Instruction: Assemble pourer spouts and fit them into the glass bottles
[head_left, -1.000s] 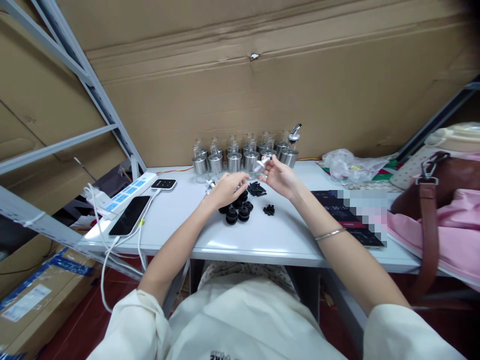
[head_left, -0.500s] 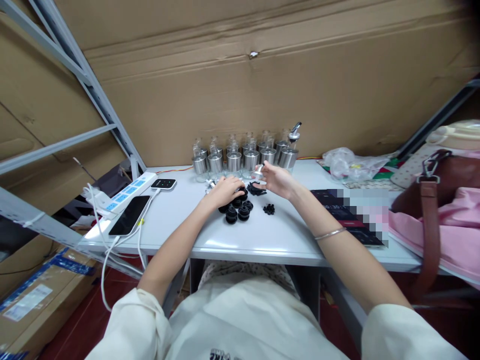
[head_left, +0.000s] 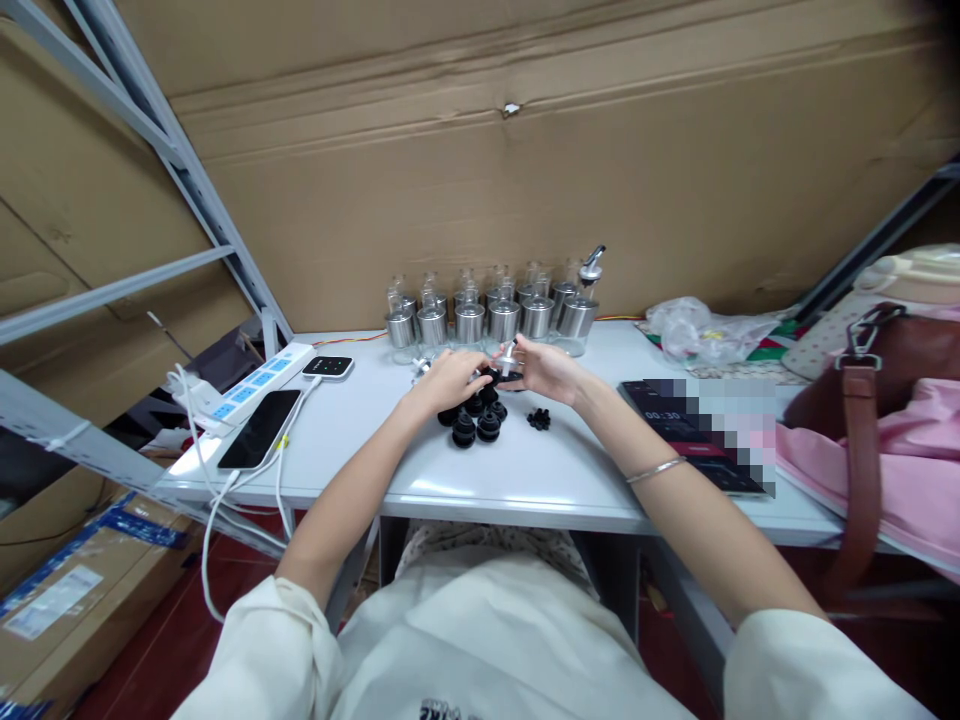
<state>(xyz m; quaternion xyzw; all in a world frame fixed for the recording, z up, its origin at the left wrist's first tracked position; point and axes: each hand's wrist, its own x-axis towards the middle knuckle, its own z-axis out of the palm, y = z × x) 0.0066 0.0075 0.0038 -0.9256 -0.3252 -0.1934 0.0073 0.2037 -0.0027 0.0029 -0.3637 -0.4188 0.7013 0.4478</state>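
Note:
My left hand (head_left: 448,380) is curled over the far end of a cluster of black stoppers (head_left: 474,418) on the white table (head_left: 555,470), its fingers closed on one black stopper. My right hand (head_left: 545,368) pinches a small silver pour spout (head_left: 509,355) and holds it close to the left fingertips. A pile of small black rings (head_left: 537,418) lies just in front of the right hand. Behind both hands stands a row of glass bottles with steel collars (head_left: 487,318); the rightmost bottle carries a fitted pourer (head_left: 591,266).
At the table's left lie a white power strip (head_left: 255,382), a black phone (head_left: 259,430) and a small black device (head_left: 328,367) with white cables. A dark tablet (head_left: 694,440), a crumpled plastic bag (head_left: 694,330) and a brown-and-pink bag (head_left: 885,420) sit at the right. Cardboard walls the back.
My right hand has come down and to the left with the silver spout, from near the bottles to meet the left hand. The left hand has closed over the black stoppers.

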